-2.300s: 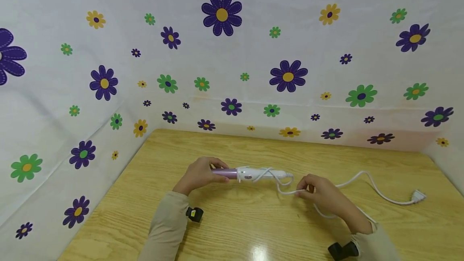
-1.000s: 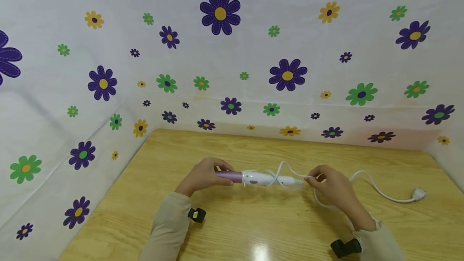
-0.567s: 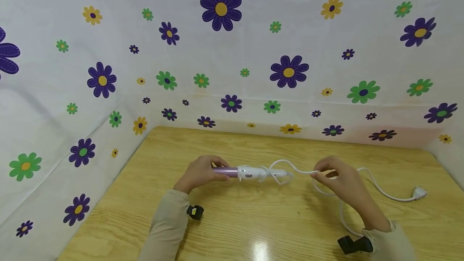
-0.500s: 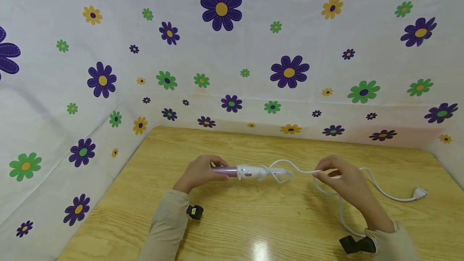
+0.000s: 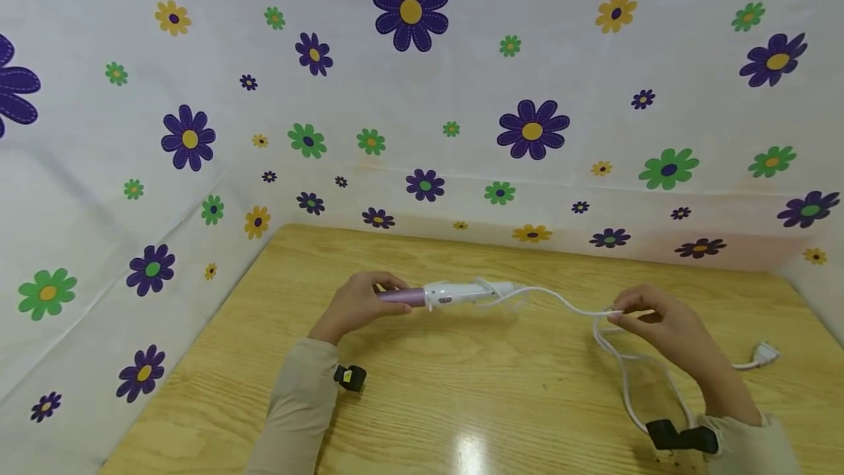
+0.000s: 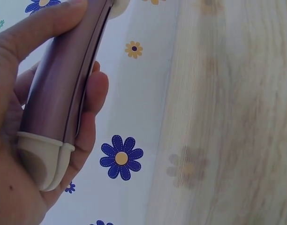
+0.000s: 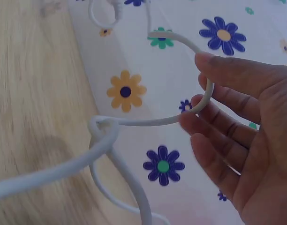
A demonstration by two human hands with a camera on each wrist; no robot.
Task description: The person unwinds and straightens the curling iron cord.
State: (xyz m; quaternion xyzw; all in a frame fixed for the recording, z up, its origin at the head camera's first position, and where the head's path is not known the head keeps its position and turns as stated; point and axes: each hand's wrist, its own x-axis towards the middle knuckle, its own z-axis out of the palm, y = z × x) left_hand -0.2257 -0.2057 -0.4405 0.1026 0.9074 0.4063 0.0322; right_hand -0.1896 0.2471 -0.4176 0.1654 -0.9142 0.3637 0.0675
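A curling iron (image 5: 461,293) with a purple barrel and white handle is held level over the wooden table. My left hand (image 5: 359,303) grips the barrel end; in the left wrist view the barrel (image 6: 59,84) lies across the palm, split lengthwise, with pale tip caps. White cord (image 5: 560,299) still loops round the handle and runs right to my right hand (image 5: 666,325), which pinches it between thumb and fingers. Up close in the right wrist view, the cord (image 7: 148,123) bends through the fingertips and crosses itself in a loose loop. Beyond that hand, part of the cord is hidden.
The two-pin plug (image 5: 765,352) lies on the table (image 5: 422,402) at the right. Slack cord hangs below the right hand toward the black wrist camera (image 5: 682,437). A white flower-print cloth (image 5: 461,79) walls the table at the back and sides.
My right hand has moved right, drawing the cord out from the handle. Windings round the handle look fewer. The iron has risen slightly in view, still in my left hand.
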